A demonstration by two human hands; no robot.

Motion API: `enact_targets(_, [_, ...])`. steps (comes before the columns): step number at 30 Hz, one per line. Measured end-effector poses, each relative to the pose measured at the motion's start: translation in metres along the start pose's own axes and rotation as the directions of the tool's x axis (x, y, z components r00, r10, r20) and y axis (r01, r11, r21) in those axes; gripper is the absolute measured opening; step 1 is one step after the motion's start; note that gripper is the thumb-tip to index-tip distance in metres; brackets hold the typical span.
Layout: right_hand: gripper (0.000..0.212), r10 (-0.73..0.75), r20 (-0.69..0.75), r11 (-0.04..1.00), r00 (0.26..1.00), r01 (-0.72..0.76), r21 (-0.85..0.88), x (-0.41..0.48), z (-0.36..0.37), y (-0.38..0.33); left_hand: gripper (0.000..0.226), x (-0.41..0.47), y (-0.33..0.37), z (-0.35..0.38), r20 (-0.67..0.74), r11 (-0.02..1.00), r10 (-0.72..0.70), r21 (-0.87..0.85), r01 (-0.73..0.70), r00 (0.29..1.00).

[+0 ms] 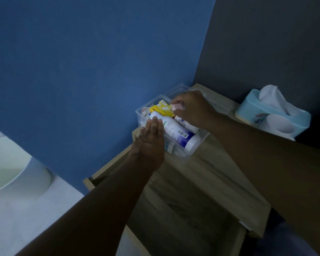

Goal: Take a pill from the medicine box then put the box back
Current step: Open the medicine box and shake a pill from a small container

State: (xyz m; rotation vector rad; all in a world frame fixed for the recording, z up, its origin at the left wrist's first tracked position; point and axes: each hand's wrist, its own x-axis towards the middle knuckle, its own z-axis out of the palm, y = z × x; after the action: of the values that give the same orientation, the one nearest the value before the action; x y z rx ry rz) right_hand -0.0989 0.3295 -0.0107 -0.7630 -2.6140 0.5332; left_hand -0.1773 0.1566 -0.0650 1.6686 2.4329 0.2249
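While my left hand [150,143] lies flat, fingers extended, on white bottle [175,133] in clear medicine box [196,145], right hand [190,109] pinches small pink item [177,107].

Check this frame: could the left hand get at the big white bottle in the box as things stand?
Probably yes. The left hand is flat and open, its fingertips already over the white bottle, which lies on top in the open clear box. The right hand works further back, holding a small pink item.
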Motion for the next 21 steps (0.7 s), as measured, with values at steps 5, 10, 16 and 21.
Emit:
enact_targets(5, [0.029, -0.006, -0.027, 0.999, 1.0, 0.007, 0.036, -0.042, -0.038, -0.011, 0.081, -0.001, -0.003, -0.024, 0.138, 0.993, -0.002, -0.116, 0.018, 0.99])
enact_targets(10, [0.027, 0.006, -0.092, 0.98, 0.996, 0.012, 0.197, -0.087, -0.071, -0.027, 0.059, -0.015, 0.027, -0.054, -0.075, 0.868, -0.078, -0.496, 0.03, 0.994])
enact_targets(16, [0.03, -0.045, -0.126, 0.975, 0.991, 0.071, 0.211, -0.133, -0.105, -0.052, 0.026, -0.046, 0.091, -0.08, 0.133, 0.228, -0.188, -0.958, 0.176, 0.973])
enact_targets(21, [0.029, -0.125, -0.079, 0.985, 0.989, 0.133, 0.109, -0.163, -0.14, -0.063, 0.039, -0.08, 0.127, -0.083, 0.097, -0.11, -0.087, -0.99, 0.087, 0.991])
